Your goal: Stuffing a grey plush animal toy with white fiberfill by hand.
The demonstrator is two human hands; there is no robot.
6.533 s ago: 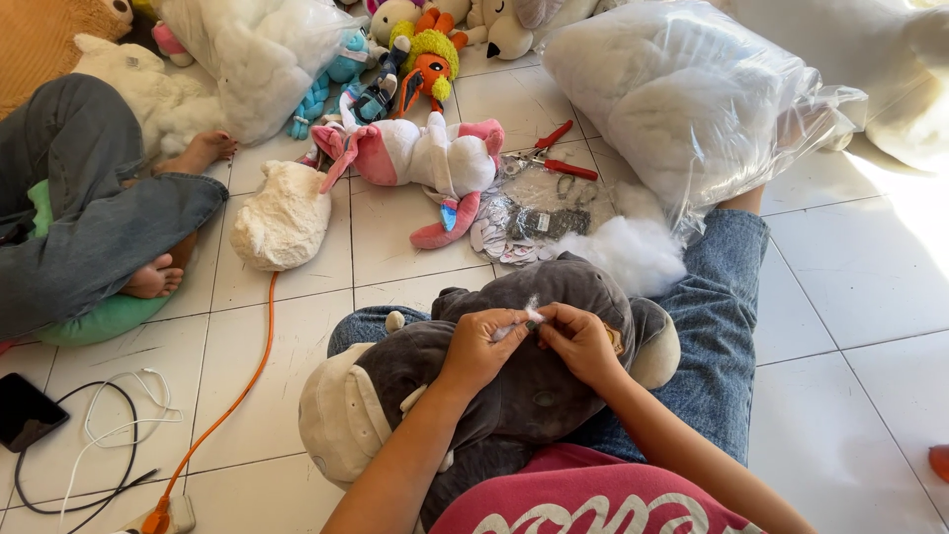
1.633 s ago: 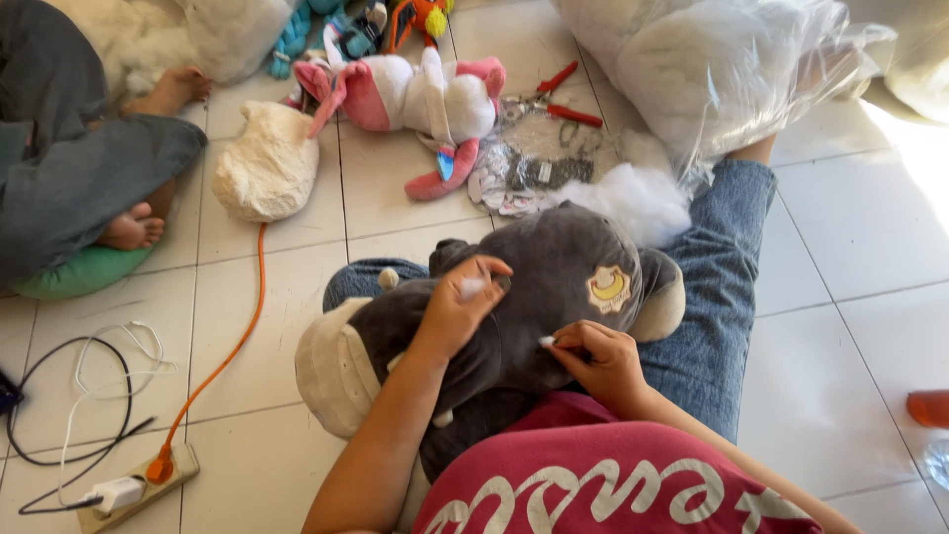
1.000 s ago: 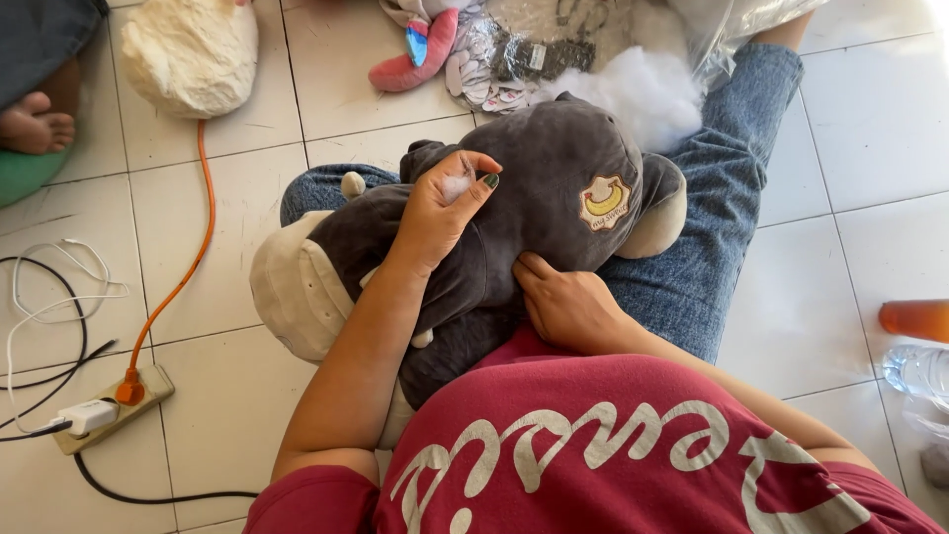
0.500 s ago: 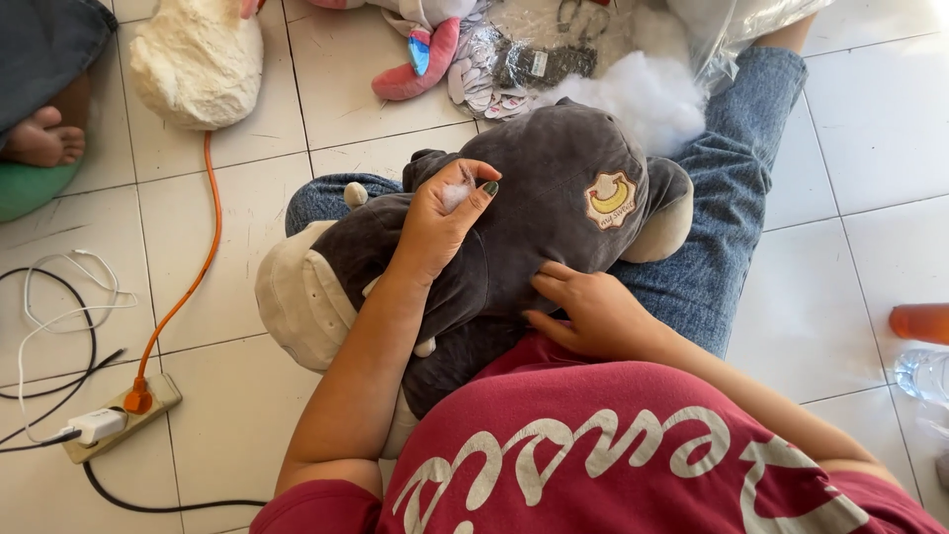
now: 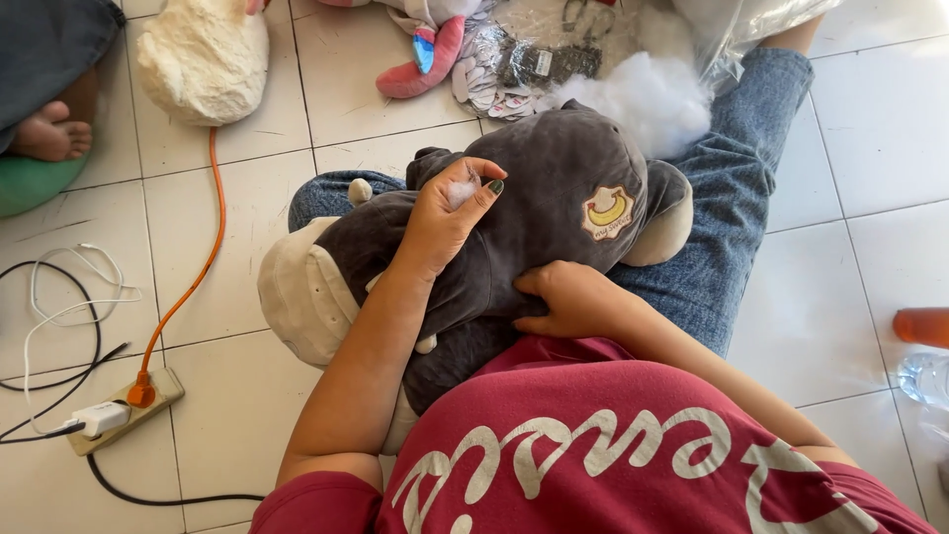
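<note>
**Hands on a soft plush toy**

Left hand (image 5: 445,220) pinches a white stuffing tuft (image 5: 457,192); right hand (image 5: 565,299), fingers curled, presses the grey plush toy (image 5: 554,188) lying across the lap. It looks light and yielding, best gripped around the body. Loose stuffing (image 5: 643,99) lies beyond.

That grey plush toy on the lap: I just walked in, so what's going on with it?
A person seated on the tiled floor has a grey plush toy across their lap. The left hand pinches a small tuft of white stuffing against it; the right hand presses its underside. Loose stuffing lies just beyond.
</note>
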